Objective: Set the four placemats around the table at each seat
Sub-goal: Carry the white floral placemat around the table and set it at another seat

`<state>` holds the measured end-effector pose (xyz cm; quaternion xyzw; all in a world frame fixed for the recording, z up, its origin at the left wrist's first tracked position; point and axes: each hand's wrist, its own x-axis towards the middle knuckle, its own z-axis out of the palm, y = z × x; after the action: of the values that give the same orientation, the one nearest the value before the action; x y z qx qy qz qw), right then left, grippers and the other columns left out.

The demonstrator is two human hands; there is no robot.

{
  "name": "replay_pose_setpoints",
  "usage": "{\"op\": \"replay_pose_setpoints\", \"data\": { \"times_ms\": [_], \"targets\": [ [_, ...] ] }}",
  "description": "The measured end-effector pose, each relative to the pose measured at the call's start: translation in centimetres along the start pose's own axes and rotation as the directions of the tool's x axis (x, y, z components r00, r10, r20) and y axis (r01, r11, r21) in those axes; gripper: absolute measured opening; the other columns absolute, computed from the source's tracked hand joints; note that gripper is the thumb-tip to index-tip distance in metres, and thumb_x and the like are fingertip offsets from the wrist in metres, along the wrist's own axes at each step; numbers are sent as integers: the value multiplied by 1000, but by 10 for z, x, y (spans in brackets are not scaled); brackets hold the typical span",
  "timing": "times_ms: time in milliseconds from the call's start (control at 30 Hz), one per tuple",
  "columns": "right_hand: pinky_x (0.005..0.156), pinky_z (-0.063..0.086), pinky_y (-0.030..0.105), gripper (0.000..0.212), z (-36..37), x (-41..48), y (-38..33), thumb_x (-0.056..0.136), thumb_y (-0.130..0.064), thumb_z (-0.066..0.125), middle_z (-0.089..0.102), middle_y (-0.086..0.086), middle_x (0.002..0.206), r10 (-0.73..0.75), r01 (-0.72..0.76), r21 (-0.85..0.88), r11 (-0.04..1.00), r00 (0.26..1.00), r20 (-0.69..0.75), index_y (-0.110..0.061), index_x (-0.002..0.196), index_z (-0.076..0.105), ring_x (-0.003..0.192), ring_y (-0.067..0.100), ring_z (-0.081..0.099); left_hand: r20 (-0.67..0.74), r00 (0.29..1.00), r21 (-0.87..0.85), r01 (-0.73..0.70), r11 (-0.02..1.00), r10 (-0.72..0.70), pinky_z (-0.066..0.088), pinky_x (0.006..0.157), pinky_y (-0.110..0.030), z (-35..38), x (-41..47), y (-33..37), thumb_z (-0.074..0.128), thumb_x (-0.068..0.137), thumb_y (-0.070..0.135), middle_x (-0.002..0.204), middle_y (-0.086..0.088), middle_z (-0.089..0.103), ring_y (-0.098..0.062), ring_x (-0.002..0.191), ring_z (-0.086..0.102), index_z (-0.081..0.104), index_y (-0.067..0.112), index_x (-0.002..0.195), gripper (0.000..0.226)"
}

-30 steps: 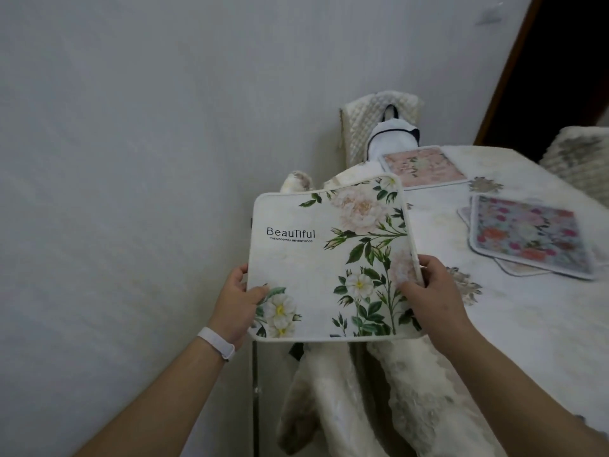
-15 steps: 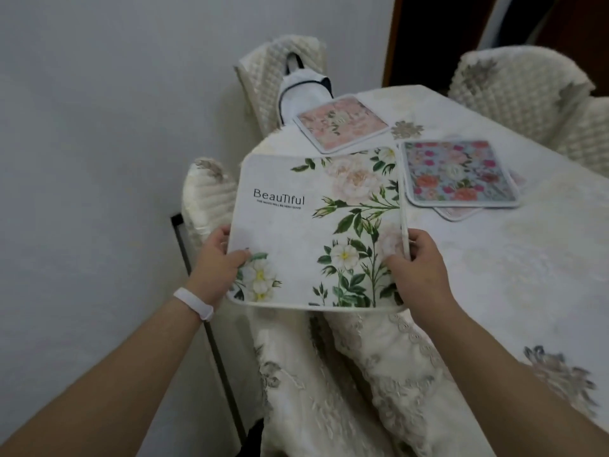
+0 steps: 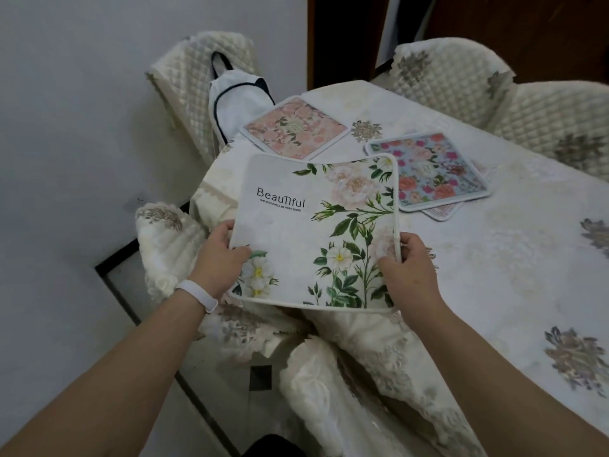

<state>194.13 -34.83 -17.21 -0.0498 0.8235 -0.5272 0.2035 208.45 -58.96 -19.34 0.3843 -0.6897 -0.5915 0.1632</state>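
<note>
White floral placemat (image 3: pixel 316 232), printed "Beautiful", is held in the head view between both hands over the near-left corner of the table (image 3: pixel 494 275), low over the cloth; whether its far edge touches the cloth cannot be told. The left hand (image 3: pixel 219 258) grips the mat's left edge, thumb on top and fingers tucked beneath, and the right hand (image 3: pixel 408 268) pinches the lower right edge in the same way, so neither hand is free. The mat looks close to square, with no clear long axis. Its lettering reads upright to the wearer and its near edge lies across the line of the forearms. Beyond its far edge lies the pink placemat (image 3: pixel 295 131), already set before the far quilted chair (image 3: pixel 197 77), on which a white bag (image 3: pixel 237 94) sits. To the far right the blue floral placemat (image 3: pixel 428 169) rests on top of a fourth placemat (image 3: pixel 441 212), of which only a corner shows. The near draped chair (image 3: pixel 164 239) stands just left of the left hand, at the table's left side. The coming move seems to turn on that seat: the spot before it lies under the mat's left half, and the left hand is nearer.
</note>
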Motion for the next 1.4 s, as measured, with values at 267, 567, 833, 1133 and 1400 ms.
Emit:
{"op": "replay_pose_setpoints", "data": {
  "times_ms": [267, 567, 833, 1133, 1400],
  "targets": [
    [55, 48, 31, 26, 9, -12, -16, 90, -10, 55, 65, 6, 92, 21, -20, 9, 1000, 998, -56, -26, 110, 50, 66, 18, 57, 84, 996, -76, 17, 997, -10, 55, 72, -37, -19, 25, 5, 59, 86, -7, 101, -6, 68, -24, 89, 67, 53, 23, 108, 37],
    [66, 57, 47, 29, -9, -36, -10, 88, -9, 55, 65, 9, 97, 19, -18, 39, 999, 999, -40, -27, 110, 50, 80, 31, 66, 93, 996, -55, 16, 998, -11, 55, 79, -43, -18, -2, 18, 58, 86, -8, 100, -8, 70, -30, 92, 68, 55, 24, 108, 38],
    [58, 53, 44, 28, 6, -36, 6, 88, -7, 53, 64, 13, 96, 32, -32, 56, 998, 999, -3, -24, 109, 49, 70, 25, 58, 98, 995, -14, -2, 1000, 3, 57, 71, -35, -23, -4, 10, 56, 87, -10, 103, -7, 70, -25, 90, 69, 53, 15, 118, 40],
    [50, 47, 32, 33, 67, 1, 7, 91, -5, 51, 60, 3, 88, 162, -161, 24, 987, 986, -46, -19, 120, 44, 62, 19, 56, 188, 979, 133, 52, 990, -77, 56, 82, -48, -37, 92, -5, 57, 87, -4, 100, -11, 70, -30, 88, 69, 54, 20, 115, 38],
    [51, 48, 32, 33, 144, 42, 4, 90, -6, 49, 61, 3, 87, 261, -270, -69, 960, 958, -119, -19, 119, 42, 61, 19, 56, 291, 944, 260, 78, 962, -155, 55, 84, -47, -57, 201, -41, 61, 85, 3, 110, -10, 67, -27, 92, 67, 52, 22, 119, 40]
  ]
}}
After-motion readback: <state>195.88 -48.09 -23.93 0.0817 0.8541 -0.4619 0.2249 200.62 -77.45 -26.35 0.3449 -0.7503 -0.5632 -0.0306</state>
